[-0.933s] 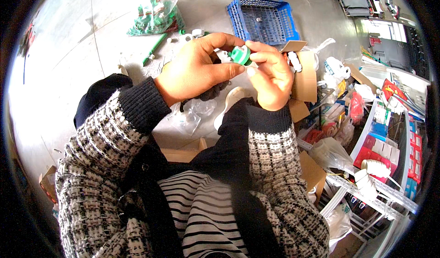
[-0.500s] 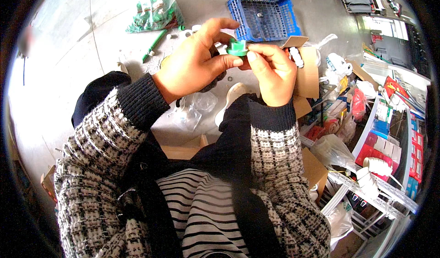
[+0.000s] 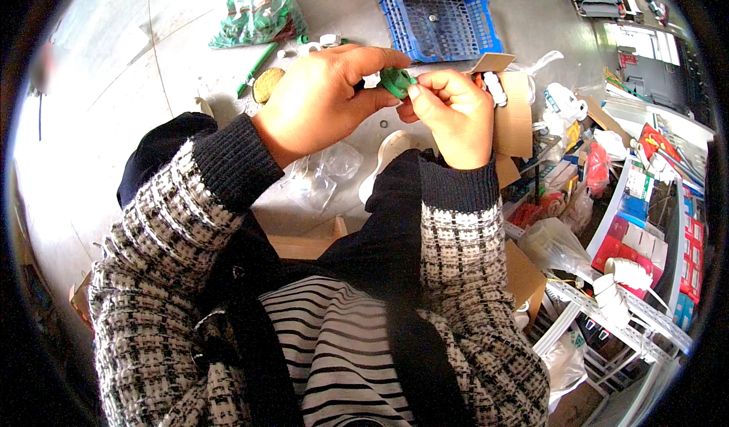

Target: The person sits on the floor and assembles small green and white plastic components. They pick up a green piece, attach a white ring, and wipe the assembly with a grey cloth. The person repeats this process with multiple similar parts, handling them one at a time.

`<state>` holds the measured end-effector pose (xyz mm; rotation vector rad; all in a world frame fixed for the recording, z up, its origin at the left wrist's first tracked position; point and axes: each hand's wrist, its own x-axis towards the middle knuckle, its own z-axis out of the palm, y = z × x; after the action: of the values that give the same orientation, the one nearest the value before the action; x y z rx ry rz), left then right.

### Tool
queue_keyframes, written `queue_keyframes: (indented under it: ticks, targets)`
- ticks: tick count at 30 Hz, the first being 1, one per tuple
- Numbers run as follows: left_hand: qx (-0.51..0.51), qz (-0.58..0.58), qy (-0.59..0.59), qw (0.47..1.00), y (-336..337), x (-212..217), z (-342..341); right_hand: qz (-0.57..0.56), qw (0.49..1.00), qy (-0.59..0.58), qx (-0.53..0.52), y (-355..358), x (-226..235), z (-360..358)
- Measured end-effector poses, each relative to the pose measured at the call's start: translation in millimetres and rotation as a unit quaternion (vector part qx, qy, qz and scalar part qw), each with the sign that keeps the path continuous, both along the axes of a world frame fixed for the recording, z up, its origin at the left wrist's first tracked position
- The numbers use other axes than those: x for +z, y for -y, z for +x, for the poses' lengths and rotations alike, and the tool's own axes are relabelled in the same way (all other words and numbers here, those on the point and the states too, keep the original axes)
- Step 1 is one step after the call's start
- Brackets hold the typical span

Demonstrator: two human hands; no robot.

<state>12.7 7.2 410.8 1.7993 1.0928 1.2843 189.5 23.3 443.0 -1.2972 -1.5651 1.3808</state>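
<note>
Between my two hands, above the floor, is a small green plastic part, round with a raised piece on it. My left hand grips it from the left, thumb below and fingers above. The thumb and forefinger of my right hand pinch its right edge. A small white piece shows beside the part, close to the left fingers; what it is I cannot make out. Farther off on the floor lie a green tube and several small white fittings.
A clear bag of green fittings lies far left of a blue plastic crate. An open cardboard box stands by my right hand. Crumpled clear plastic lies near my shoe. Crowded shelving fills the right side.
The green part has been turned and tilted between my fingers. My left hand has rolled over slightly, its fingers closing in over the part. A round tan object now shows beside my left wrist.
</note>
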Motion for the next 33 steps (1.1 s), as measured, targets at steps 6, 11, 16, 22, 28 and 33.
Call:
queue_keyframes:
  ticks: [6,11,16,22,28,33]
  targets:
    - [0.005,-0.019,-0.020,1.000,0,2,-1,0.110,0.987,0.113,-0.026,1,-12,0]
    - [-0.089,-0.220,0.153,0.960,-1,5,-2,0.036,0.998,-0.045,-0.039,1,-2,-3]
    - [-0.151,-0.220,0.254,0.930,-1,9,-4,0.026,0.990,0.012,-0.137,-6,2,0]
    - [-0.165,-0.248,0.236,0.925,-3,6,-4,0.068,0.992,-0.052,-0.089,1,7,-4]
    - [-0.135,-0.238,0.147,0.950,-1,6,-1,0.102,0.993,0.018,-0.049,1,5,-4]
    - [-0.141,-0.233,0.132,0.953,-1,4,0,0.091,0.994,0.027,-0.059,1,-2,-3]
